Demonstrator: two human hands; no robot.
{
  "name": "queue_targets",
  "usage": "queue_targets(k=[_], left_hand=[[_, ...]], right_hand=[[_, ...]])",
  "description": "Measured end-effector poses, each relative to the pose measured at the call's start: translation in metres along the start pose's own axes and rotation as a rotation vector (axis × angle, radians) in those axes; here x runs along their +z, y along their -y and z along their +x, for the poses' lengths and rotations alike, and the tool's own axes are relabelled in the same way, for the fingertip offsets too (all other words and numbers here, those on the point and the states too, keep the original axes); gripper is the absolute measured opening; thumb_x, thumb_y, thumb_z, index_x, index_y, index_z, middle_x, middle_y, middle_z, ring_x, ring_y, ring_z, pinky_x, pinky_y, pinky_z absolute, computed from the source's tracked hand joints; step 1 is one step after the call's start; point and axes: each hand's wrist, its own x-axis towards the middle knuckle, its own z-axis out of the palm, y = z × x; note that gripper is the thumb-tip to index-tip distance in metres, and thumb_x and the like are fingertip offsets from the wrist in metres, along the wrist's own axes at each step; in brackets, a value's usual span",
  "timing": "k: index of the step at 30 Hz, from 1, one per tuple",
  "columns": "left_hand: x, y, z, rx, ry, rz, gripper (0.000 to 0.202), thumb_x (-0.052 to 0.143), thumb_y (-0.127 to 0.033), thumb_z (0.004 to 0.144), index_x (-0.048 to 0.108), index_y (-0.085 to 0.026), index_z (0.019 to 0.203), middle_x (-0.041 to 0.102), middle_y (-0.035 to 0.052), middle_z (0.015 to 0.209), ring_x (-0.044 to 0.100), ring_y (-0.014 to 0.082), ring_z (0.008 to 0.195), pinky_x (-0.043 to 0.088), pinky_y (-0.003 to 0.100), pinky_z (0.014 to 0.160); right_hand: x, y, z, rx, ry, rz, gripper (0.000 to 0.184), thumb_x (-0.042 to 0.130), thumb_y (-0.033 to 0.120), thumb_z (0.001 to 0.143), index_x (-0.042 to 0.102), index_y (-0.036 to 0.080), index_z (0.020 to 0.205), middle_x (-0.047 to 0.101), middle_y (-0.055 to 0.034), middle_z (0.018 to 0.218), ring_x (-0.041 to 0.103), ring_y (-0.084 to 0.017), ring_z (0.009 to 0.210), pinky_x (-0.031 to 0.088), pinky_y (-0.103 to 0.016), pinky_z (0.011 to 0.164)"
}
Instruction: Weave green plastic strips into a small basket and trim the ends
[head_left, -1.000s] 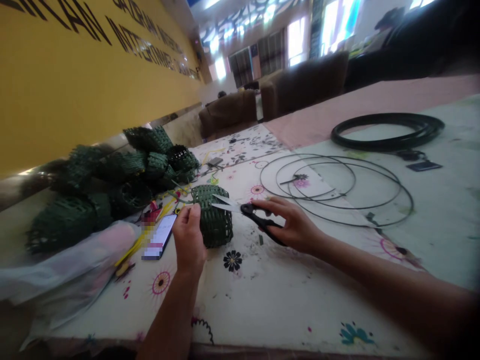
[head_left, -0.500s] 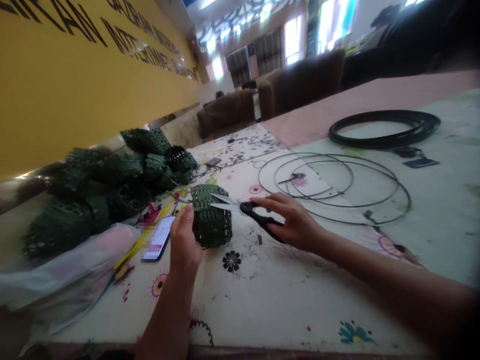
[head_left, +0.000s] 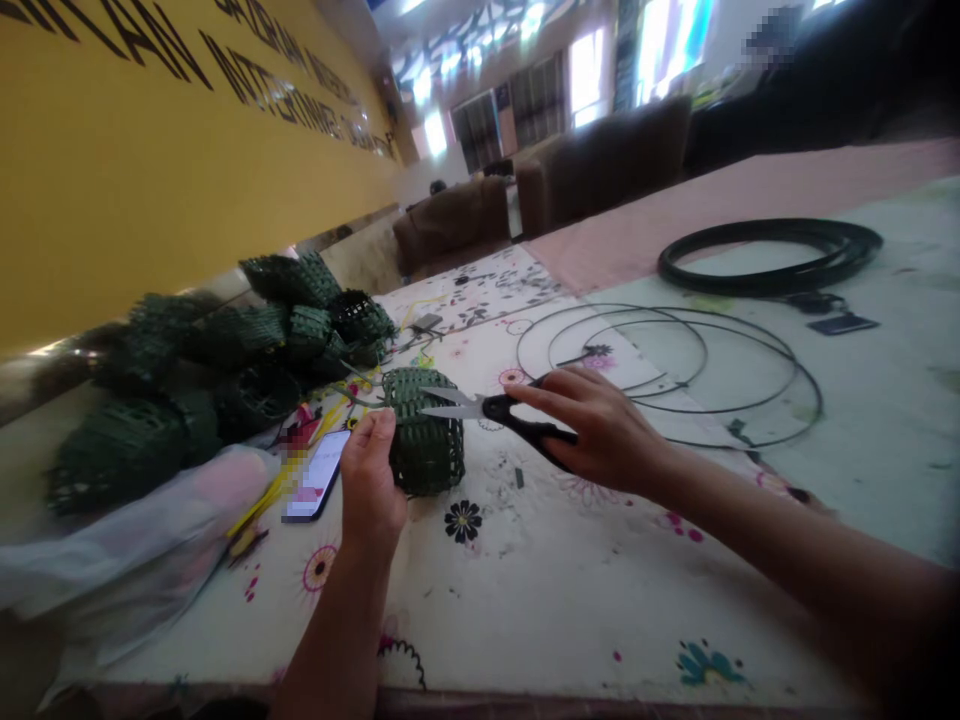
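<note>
My left hand grips the near side of a small dark green woven basket that stands on the flowered tablecloth. My right hand holds black-handled scissors. The two silver blades are slightly apart and their tips rest at the basket's top rim. A phone with a lit screen lies just left of my left hand.
A heap of green woven baskets fills the left side below a yellow wall. A clear plastic bag lies at the near left. Thin black wire hoops and a thick black coil lie to the right. Brown sofas stand behind.
My right hand has lifted a little and shifted right with the scissors, the blades staying at the basket's rim. My left hand keeps its hold on the basket.
</note>
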Motion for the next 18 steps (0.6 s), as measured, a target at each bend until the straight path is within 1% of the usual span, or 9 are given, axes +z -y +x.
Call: queue_targets(k=[5,8,9,11,14,18], left_hand=[[-0.003,0.003,0.007,0.032,-0.049,0.001,0.026,0.077,-0.035,0.071,0.060,-0.014,0.073,0.058,-0.0028,0.071,0.056,0.0090,0.067,0.049,0.019,0.063],[-0.004,0.002,0.007,0.066,-0.036,0.029,0.027,0.077,-0.036,0.072,0.061,-0.015,0.074,0.059,-0.0030,0.071,0.057,0.0088,0.067,0.050,0.020,0.066],[-0.004,0.001,0.007,0.055,-0.022,0.042,0.028,0.077,-0.037,0.072,0.061,-0.015,0.075,0.060,-0.0031,0.071,0.057,0.0087,0.065,0.050,0.020,0.065],[-0.004,-0.001,0.005,-0.012,0.005,0.076,0.031,0.081,-0.037,0.068,0.062,-0.015,0.078,0.062,-0.0031,0.070,0.057,0.0087,0.061,0.050,0.021,0.064],[-0.004,-0.004,0.003,-0.107,0.018,0.118,0.036,0.085,-0.033,0.061,0.065,-0.014,0.083,0.065,-0.0024,0.072,0.060,0.0096,0.060,0.051,0.022,0.062],[-0.005,-0.004,0.003,-0.096,0.011,0.116,0.033,0.085,-0.031,0.061,0.066,-0.014,0.081,0.066,-0.0021,0.071,0.059,0.0092,0.060,0.051,0.021,0.061]], right_hand=[[-0.010,-0.006,0.004,-0.030,0.029,-0.038,0.046,0.058,0.014,0.085,0.060,0.016,0.131,0.066,-0.0115,0.098,0.056,-0.024,0.086,0.045,-0.038,0.076],[-0.011,-0.006,0.004,-0.038,0.035,-0.040,0.046,0.059,0.014,0.085,0.060,0.015,0.131,0.066,-0.0118,0.097,0.057,-0.025,0.086,0.045,-0.038,0.076],[-0.011,-0.006,0.004,-0.039,0.035,-0.038,0.046,0.059,0.014,0.085,0.060,0.015,0.131,0.066,-0.0119,0.098,0.057,-0.025,0.087,0.046,-0.038,0.076],[-0.010,-0.005,0.004,-0.036,0.032,-0.031,0.045,0.059,0.015,0.086,0.060,0.015,0.131,0.066,-0.0120,0.098,0.057,-0.024,0.087,0.046,-0.039,0.077],[-0.011,-0.005,0.004,-0.034,0.025,-0.027,0.043,0.058,0.017,0.088,0.061,0.015,0.131,0.066,-0.0123,0.097,0.057,-0.024,0.086,0.046,-0.039,0.076],[-0.016,-0.005,0.006,-0.025,0.049,-0.032,0.044,0.059,0.017,0.088,0.061,0.015,0.132,0.066,-0.0121,0.097,0.057,-0.024,0.086,0.046,-0.037,0.075]])
